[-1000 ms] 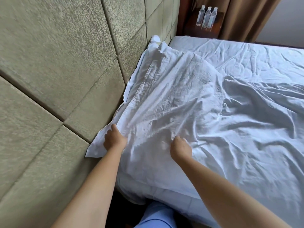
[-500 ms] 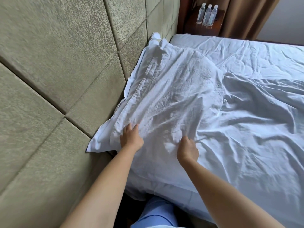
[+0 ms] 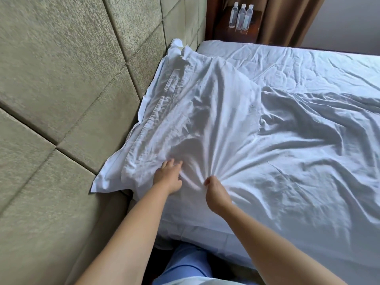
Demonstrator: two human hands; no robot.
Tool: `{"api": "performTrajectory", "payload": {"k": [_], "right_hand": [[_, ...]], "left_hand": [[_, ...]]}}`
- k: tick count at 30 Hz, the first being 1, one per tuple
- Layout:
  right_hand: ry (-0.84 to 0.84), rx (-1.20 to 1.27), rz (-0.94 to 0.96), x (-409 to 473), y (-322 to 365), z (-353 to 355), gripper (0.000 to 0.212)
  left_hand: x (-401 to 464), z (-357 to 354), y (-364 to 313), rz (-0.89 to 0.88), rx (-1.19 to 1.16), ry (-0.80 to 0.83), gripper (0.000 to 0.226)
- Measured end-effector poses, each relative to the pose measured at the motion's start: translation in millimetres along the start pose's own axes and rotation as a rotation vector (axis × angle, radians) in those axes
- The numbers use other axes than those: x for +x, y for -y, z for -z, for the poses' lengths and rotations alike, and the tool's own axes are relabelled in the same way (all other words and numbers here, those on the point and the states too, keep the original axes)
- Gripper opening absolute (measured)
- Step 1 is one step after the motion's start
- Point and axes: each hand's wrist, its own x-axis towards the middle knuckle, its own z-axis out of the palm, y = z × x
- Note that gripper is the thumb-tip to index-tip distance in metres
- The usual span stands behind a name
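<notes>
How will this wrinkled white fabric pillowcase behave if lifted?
Probably floppy: the wrinkled white fabric pillowcase gathers into radiating folds where the right hand grips it. Likely light, since one fistful tents it. Pushed, it may bunch, as creases by the left hand suggest.

Padded wall (image 3: 61, 79): olive-green fabric panels are being seen along the whole left side, divided by stitched seams into large rectangles. Three clear water bottles (image 3: 241, 16) are being kept upright, close side by side, on a dark wooden nightstand (image 3: 224, 31) at the far corner. A brown curtain (image 3: 287, 17) is being hung just right of the nightstand, with a pale grey wall (image 3: 349, 21) beyond it. The bed is being covered by a white sheet (image 3: 287, 60), creased at the far end. A rumpled white duvet (image 3: 308, 130) is being spread over the right part, in deep folds.
</notes>
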Motion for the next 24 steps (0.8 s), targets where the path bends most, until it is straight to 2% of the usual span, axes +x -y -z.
{"api": "performTrajectory", "payload": {"k": [2,3,5,7,9,12,15,18,21,24], "right_hand": [[0.133,-0.065,0.001,4,-8,7,0.035],[0.143,-0.058,-0.002,5,-10,11,0.032],[0.054,0.002,-0.018,6,-14,15,0.025],[-0.042,0.007,-0.036,4,-22,14,0.030],[-0.072,-0.154,-0.008,1,-35,10,0.046],[-0.061,-0.385,-0.003,-4,-54,8,0.069],[-0.094,-0.459,-0.028,-5,-62,7,0.064],[-0.123,-0.435,0.002,-3,-61,15,0.041],[-0.045,-0.476,0.030,-8,-59,26,0.011],[0.129,-0.371,-0.003,-11,-57,33,0.014]], "left_hand": [[0,-3,2,-0.014,0.183,0.095,0.076],[1,-4,3,-0.019,0.277,0.120,0.079],[4,-4,2,-0.019,0.364,0.094,0.083],[8,-2,-8,-0.022,0.297,0.015,0.081],[10,-3,-21,-0.066,0.243,-0.026,0.080],[5,-14,-27,-0.109,0.248,-0.018,0.099],[-6,-32,-24,-0.102,0.245,0.074,0.117],[-13,-40,-27,-0.074,0.194,0.038,0.090],[-13,-30,-33,-0.011,0.195,0.013,0.067],[-21,-19,-40,0.017,0.229,0.056,0.042]]}}
